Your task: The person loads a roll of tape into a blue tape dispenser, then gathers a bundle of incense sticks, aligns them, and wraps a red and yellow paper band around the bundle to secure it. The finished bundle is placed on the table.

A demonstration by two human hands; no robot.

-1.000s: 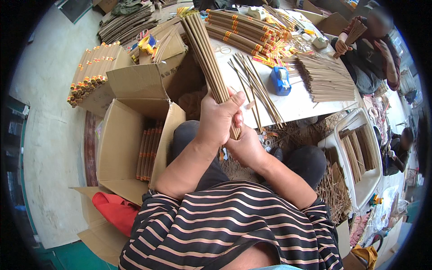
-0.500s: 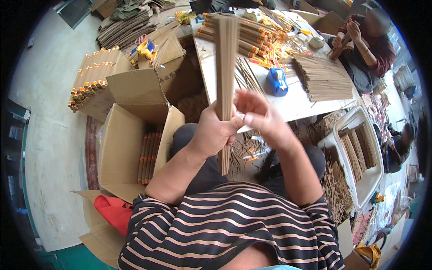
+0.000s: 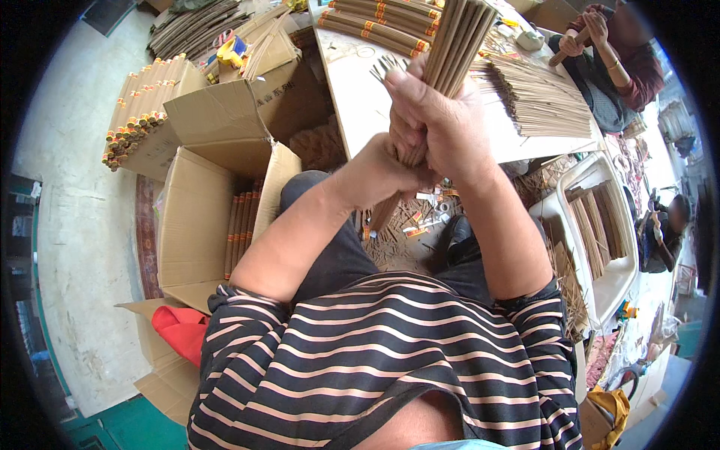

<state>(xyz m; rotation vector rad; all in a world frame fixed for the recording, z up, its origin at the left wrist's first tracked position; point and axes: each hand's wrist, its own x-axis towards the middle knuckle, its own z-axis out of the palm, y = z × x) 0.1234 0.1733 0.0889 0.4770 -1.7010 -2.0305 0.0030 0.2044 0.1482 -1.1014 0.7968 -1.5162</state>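
Observation:
Above my knees, both hands grip a bundle of brown incense sticks [image 3: 459,46], its upper end tilted away to the right. My right hand [image 3: 454,124] is wrapped round the middle of the bundle. Just below it, my left hand [image 3: 386,171] closes round the lower part, touching the right hand. The bundle's lower end pokes out beneath my hands. On the white table [image 3: 356,105] beyond them are banded incense bundles [image 3: 375,26] and a flat heap of loose incense sticks [image 3: 544,97]. My hands hide part of the tabletop.
An open cardboard box [image 3: 184,225] at my left holds banded bundles. Behind it stands a stack of bundles [image 3: 139,109]. At my right is a white plastic tub [image 3: 607,300] with sticks. Another person [image 3: 626,64] sits at the far right. Broken sticks litter the floor [image 3: 401,247].
The bundle has tipped from upright toward the right. My right hand, beside it before, now wraps round it, with my left hand lower down. The view has shifted slightly.

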